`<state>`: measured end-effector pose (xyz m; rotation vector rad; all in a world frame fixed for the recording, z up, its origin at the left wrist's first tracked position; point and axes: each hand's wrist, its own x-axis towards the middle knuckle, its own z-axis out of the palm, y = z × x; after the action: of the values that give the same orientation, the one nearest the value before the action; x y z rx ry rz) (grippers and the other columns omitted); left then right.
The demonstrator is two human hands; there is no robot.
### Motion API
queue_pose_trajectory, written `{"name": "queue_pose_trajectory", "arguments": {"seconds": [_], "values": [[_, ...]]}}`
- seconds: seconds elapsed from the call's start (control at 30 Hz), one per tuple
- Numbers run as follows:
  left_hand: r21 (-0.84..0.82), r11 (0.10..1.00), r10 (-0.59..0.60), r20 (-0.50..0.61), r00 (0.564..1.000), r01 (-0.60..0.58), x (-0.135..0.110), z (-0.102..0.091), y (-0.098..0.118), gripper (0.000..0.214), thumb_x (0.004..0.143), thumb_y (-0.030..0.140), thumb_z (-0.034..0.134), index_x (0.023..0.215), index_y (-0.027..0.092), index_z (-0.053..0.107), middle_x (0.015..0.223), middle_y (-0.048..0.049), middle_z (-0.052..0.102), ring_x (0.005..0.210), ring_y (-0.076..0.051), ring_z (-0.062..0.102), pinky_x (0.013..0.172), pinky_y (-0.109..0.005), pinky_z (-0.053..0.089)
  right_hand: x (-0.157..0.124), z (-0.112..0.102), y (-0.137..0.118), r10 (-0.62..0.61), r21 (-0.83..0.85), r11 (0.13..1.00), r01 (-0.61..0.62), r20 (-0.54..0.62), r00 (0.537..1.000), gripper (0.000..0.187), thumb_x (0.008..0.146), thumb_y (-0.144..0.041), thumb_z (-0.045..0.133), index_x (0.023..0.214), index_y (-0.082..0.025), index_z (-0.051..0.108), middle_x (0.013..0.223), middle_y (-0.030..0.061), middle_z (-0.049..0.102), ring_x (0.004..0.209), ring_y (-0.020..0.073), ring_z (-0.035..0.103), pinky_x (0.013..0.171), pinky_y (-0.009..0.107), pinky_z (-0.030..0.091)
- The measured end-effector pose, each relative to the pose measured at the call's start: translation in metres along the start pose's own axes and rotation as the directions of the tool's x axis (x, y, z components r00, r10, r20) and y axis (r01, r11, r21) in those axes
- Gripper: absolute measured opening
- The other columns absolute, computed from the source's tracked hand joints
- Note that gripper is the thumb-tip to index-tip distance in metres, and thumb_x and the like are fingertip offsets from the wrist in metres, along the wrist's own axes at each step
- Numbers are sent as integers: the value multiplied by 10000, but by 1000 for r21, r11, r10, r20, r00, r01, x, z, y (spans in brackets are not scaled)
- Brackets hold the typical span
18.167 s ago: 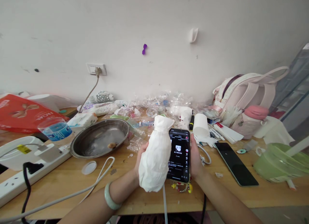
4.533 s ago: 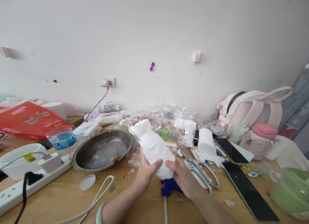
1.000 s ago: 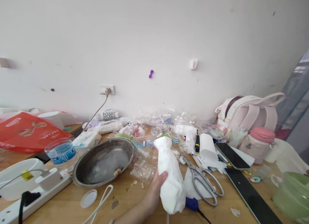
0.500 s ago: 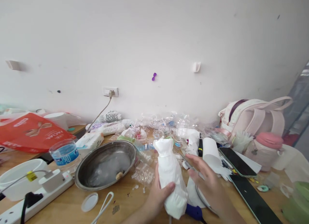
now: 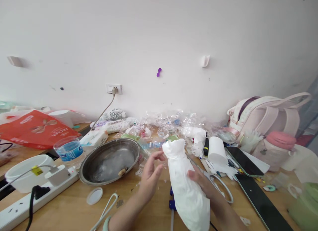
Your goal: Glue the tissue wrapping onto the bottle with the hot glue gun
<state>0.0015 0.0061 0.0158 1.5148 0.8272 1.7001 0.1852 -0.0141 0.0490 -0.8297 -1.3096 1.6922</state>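
A bottle-shaped object wrapped in white paper [image 5: 185, 181] leans over the wooden table, neck up near the middle. My right hand [image 5: 201, 183] grips its right side with fingers curled on the paper. My left hand [image 5: 151, 174] hovers just left of the wrapped neck, fingers loosely spread and holding nothing. A blue tool [image 5: 172, 201] lies under the wrapped object. Scissors [image 5: 218, 184] rest just right of my right hand.
A steel bowl [image 5: 109, 160] sits left of my hands, with a white lid [image 5: 94, 195] and power strip [image 5: 34, 194] nearer left. Clear plastic scraps [image 5: 164, 123] line the wall. A paper roll [image 5: 216, 149], two phones [image 5: 258, 194] and a pink backpack [image 5: 268, 116] lie right.
The wrapped object passed from my left hand to my right hand and tilted lower right. My left hand let go and now hovers beside its neck.
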Motion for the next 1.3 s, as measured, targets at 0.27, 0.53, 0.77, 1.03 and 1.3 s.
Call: {"name": "queue_pose_trajectory", "arguments": {"seconds": [0.27,0.53,0.77,1.03,1.3], "values": [[0,995,101,-165,981,-103,9,-6,0,299,778,483,656,913,217,662,976,-62,605,992,-220,531,922,-327,393,-1,-9,0,138,-2,990,-138,82,987,695,632,-569,771,1169,-171,582,906,68,666,693,160,613,586,242,455],[69,998,13,-132,991,-4,8,-6,4,315,743,502,685,757,188,663,790,-46,606,808,-202,528,818,-321,404,5,-13,-1,147,-113,985,-128,173,974,610,611,-557,788,1051,-163,635,863,40,649,700,143,589,599,229,427],[-53,996,-80,-54,995,77,11,-2,9,391,728,555,667,660,172,622,839,-53,530,846,-201,506,805,-301,422,5,-19,-3,156,-206,970,-126,137,978,610,622,-540,786,1083,-174,626,863,37,641,699,153,585,617,246,434],[19,999,-49,-15,999,49,12,-3,11,441,749,593,618,620,171,624,832,-72,564,830,-212,510,803,-317,414,4,-19,-5,169,-243,961,-131,144,975,584,629,-557,766,1038,-164,626,848,38,638,684,156,570,600,253,414],[191,980,-40,-42,998,47,10,-3,9,516,823,631,486,584,179,554,699,-48,559,690,-181,465,704,-310,365,4,-22,-3,161,-326,940,-103,158,974,575,671,-537,751,1085,-154,638,954,73,669,799,200,611,663,277,454]]}}
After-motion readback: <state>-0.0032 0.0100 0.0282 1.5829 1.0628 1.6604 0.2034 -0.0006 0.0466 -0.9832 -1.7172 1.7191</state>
